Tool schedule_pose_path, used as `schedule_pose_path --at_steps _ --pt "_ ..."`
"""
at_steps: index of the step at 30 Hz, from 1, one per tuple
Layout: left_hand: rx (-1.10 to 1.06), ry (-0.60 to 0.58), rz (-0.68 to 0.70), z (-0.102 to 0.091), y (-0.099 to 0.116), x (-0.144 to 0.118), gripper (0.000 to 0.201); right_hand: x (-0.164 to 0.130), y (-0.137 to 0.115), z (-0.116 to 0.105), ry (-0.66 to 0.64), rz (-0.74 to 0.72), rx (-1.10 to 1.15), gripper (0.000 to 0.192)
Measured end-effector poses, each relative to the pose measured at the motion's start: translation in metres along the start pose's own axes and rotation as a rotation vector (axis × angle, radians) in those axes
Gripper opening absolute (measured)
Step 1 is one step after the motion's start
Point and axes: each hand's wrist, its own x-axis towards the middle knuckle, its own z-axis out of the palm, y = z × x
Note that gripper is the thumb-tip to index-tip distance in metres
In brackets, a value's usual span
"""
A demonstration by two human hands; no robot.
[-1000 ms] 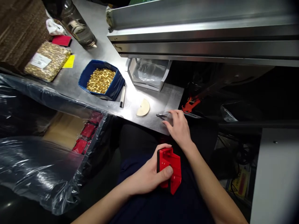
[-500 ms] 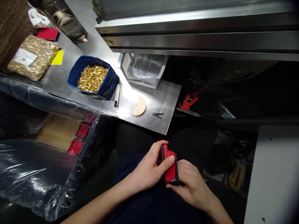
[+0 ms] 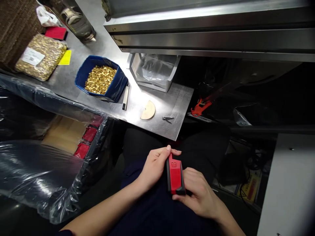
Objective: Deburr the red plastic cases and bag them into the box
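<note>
Above my lap, both hands hold a small red-and-black plastic housing [image 3: 175, 177] whose exact kind I cannot make out. Two small gold-coloured spots show near its upper end. My left hand [image 3: 155, 165] grips that upper end, thumb on top and fingers reaching behind. Around the lower right side wraps my right hand [image 3: 198, 193], its thumb under the bottom corner. On the metal table ahead lie a nail clipper [image 3: 167, 119], a half-round cream disc [image 3: 148, 110] and a white-and-black utility knife [image 3: 125, 97].
A blue bin [image 3: 82, 73] of small gold-coloured metal parts stands left, near a bag of similar parts [image 3: 49, 54] and a bottle [image 3: 73, 21]. A grey tray [image 3: 169, 78] holds clear plastic bags. Lower left, a plastic-lined box [image 3: 98, 144] contains red pieces [image 3: 90, 133].
My left thumb has moved from the red face up to the upper end, uncovering the face. The housing has shifted slightly left and turned more toward me.
</note>
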Motion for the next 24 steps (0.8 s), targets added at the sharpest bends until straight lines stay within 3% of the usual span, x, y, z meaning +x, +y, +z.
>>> schedule_pose_path --at_steps 4,7,10,13,18,24 --pt "-0.005 -0.008 -0.07 -0.003 0.0 0.003 0.061 -0.001 -0.002 0.001 0.09 0.044 0.051 0.027" --pt "-0.018 -0.057 -0.016 -0.007 0.002 0.001 0.053 -0.002 -0.004 0.0 0.224 0.161 0.164 0.023" --pt "0.025 -0.215 0.111 -0.011 0.003 -0.004 0.047 -0.001 -0.005 -0.003 0.326 0.278 0.253 0.018" --pt "0.077 -0.343 0.189 -0.012 0.002 -0.008 0.054 0.002 -0.006 -0.005 0.345 0.298 0.255 0.015" --pt "0.056 -0.303 0.214 -0.005 -0.001 -0.006 0.026 0.005 -0.007 -0.001 0.313 0.294 0.228 0.018" --pt "0.017 -0.211 0.121 0.0 -0.003 0.001 0.033 0.006 -0.009 0.002 0.295 0.378 0.271 0.018"
